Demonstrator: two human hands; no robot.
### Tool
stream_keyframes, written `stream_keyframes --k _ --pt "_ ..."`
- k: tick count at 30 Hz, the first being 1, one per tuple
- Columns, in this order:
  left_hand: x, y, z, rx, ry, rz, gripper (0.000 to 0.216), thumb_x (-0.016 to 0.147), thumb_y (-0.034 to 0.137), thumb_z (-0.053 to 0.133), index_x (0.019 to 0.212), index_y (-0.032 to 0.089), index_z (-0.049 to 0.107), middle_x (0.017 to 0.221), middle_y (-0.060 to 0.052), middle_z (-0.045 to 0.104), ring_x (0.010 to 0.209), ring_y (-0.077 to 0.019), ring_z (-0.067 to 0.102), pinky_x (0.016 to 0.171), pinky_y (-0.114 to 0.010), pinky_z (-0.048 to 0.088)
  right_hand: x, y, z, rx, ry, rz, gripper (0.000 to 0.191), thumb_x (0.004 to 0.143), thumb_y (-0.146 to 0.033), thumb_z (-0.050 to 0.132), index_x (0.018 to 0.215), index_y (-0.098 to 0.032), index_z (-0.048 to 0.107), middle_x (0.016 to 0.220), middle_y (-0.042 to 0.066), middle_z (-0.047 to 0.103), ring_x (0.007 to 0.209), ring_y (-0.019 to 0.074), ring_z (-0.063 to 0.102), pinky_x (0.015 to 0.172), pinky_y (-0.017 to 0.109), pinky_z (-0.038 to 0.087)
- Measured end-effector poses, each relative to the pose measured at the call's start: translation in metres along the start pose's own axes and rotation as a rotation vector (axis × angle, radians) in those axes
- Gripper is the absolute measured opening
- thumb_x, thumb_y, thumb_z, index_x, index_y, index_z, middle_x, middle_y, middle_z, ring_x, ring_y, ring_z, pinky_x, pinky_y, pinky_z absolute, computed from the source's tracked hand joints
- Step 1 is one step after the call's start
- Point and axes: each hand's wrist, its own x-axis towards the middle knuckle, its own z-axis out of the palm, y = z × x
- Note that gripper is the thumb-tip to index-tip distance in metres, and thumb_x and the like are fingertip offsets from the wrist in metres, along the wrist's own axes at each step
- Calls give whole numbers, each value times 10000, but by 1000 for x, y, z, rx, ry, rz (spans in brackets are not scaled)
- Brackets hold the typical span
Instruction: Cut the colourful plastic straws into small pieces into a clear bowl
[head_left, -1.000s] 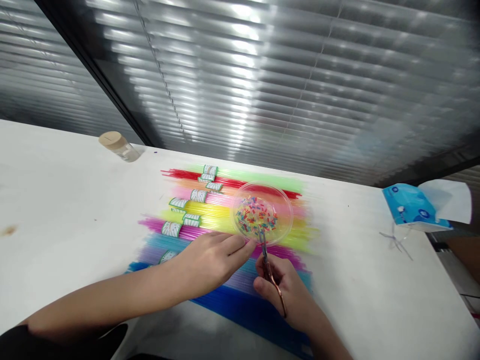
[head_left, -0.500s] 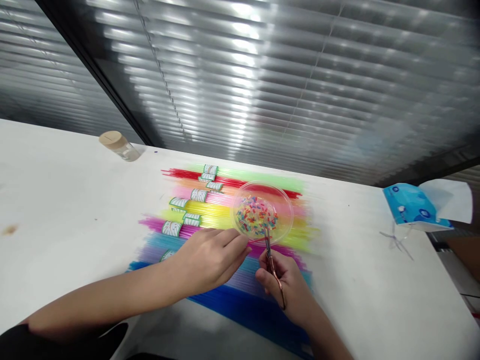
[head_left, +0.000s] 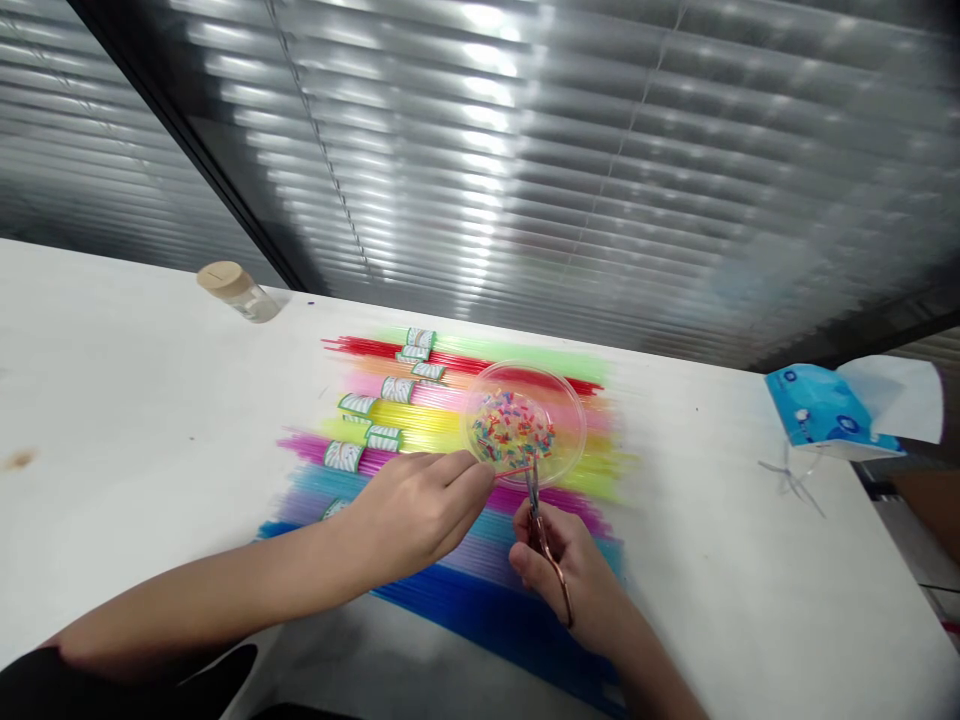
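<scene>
My left hand (head_left: 431, 505) pinches a thin red straw (head_left: 511, 473), whose free end points right over the near rim of a clear round bowl (head_left: 574, 425). Small cut pieces in many colours (head_left: 514, 430) lie in the bowl. My right hand (head_left: 574, 570) grips copper-handled scissors (head_left: 556, 570) with the blades pointing away from me. The blades are slightly apart at the straw's end; whether they touch it I cannot tell. Beneath the bowl and hands lie bundles of coloured straws, among them a yellow bundle (head_left: 427, 418) and a dark blue bundle (head_left: 480, 620).
A clear jar with a beige lid (head_left: 236, 290) stands at the back left of the white table (head_left: 135, 400). To the right are a blue tissue pack (head_left: 817, 410) and a thin twisted tie (head_left: 791, 483). Blinds (head_left: 480, 150) hang behind the table.
The scissor blades have parted slightly and shifted a little left. The red straw's end and my left fingertips are a bit higher. The bowl stays where it was.
</scene>
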Motion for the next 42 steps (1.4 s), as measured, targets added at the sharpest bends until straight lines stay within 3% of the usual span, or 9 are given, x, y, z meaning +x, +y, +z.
stream_keyframes --k 16,30,36,42 --pt "2 0 -2 11 -217 51 152 996 89 476 979 168 605 819 -6 651 607 -149 602 543 -288 464 2 1 0 -5 -13 -27 549 906 -723 646 805 -212 472 679 -63 372 620 124 305 546 286 235" --pt "2 -1 -2 57 -219 57 143 1001 89 490 1011 173 606 830 -2 661 616 -154 620 539 -291 456 4 6 0 -28 23 23 564 893 -749 636 784 -220 476 665 -50 399 610 132 342 544 282 238" --pt "2 -1 -2 52 -142 35 182 1002 81 449 1048 169 602 802 1 660 602 -153 622 514 -280 437 2 6 0 -17 47 35 562 881 -748 655 790 -226 468 654 -48 424 592 133 369 539 280 261" --pt "4 -1 -2 55 -74 32 204 1020 96 411 995 165 601 769 1 642 578 -150 605 490 -285 423 -1 -2 1 -5 -29 -17 554 883 -730 669 815 -216 473 677 -65 376 606 122 314 543 276 242"
